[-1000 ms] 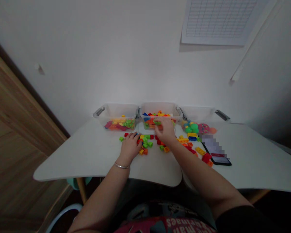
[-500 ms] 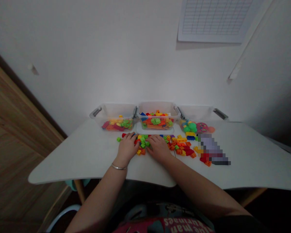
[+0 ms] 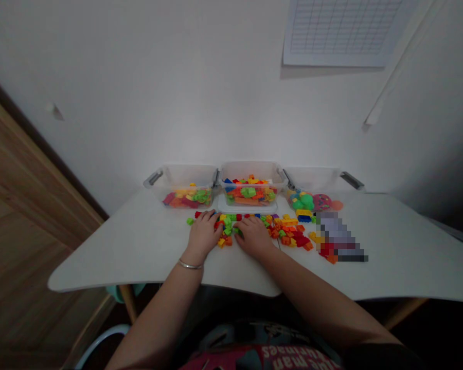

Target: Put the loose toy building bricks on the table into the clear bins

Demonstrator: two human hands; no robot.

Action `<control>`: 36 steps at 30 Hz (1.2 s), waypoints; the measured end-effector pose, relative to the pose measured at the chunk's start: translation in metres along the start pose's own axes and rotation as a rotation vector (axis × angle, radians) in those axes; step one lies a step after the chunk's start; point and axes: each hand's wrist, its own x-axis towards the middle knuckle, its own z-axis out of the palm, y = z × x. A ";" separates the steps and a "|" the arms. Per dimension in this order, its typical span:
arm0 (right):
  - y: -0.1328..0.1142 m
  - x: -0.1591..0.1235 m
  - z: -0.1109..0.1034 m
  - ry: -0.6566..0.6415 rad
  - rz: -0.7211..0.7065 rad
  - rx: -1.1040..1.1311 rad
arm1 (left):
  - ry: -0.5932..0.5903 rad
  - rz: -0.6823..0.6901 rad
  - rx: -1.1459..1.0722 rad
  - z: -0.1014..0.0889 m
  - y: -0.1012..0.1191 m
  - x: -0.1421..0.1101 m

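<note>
- Nearest, well in front of the middle bin [image 3: 253, 167]: curved near edge of the white tabletop [image 3: 139, 257], dipping in the middle, with a broad strip of plain surface between it and the bricks.
- In front of the middle bin, toward its left: left hand [image 3: 205, 231], palm down on the bricks, fingers slightly apart, thumb out to the side; anything pinched beneath, cannot tell. At that wrist, a thin silvery bracelet [image 3: 190, 265].
- Directly in front of the middle bin: right hand [image 3: 252, 234], palm down, fingers bent over the bricks, thumb beside a green one; grip hidden, cannot tell.
- Around and between both hands, in front of the middle bin and on toward its right: loose toy bricks [image 3: 289, 236], small, studded, glossy, in red, orange, yellow, green and blue, tumbled at mixed angles, thickest just right of the right hand.
- Right of the middle bin and nearer: dark-edged phone [image 3: 334, 231], partly pixelated, close beside red and orange bricks.
- Open room left of the bricks, out to a rounded corner; more beyond the phone, toward the right.
- Against the near side of the middle bin: pale flat lid [image 3: 247, 209].
- Inside the middle bin: mixed bricks. Beside it, left bin [image 3: 189, 172] with colourful pieces, right bin [image 3: 312, 177] with balls [image 3: 303, 200].
- Farthest, behind: wall [image 3: 177, 92] with gridded paper [image 3: 335, 33].
</note>
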 end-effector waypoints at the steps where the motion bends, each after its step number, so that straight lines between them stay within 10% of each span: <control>1: 0.000 0.000 0.000 0.003 0.000 0.005 | 0.001 -0.001 -0.001 0.000 0.000 0.000; 7: 0.002 0.001 0.002 0.075 -0.008 0.102 | -0.011 -0.005 0.002 -0.001 0.000 0.000; 14: 0.010 0.021 -0.033 0.440 -0.080 0.282 | -0.011 -0.001 0.010 -0.002 0.000 0.000; 23: 0.054 0.091 -0.080 0.687 0.261 0.272 | -0.024 -0.018 0.013 -0.003 0.001 -0.001; 36: 0.072 0.131 -0.080 0.228 0.702 0.231 | -0.043 -0.017 0.016 -0.003 0.001 0.001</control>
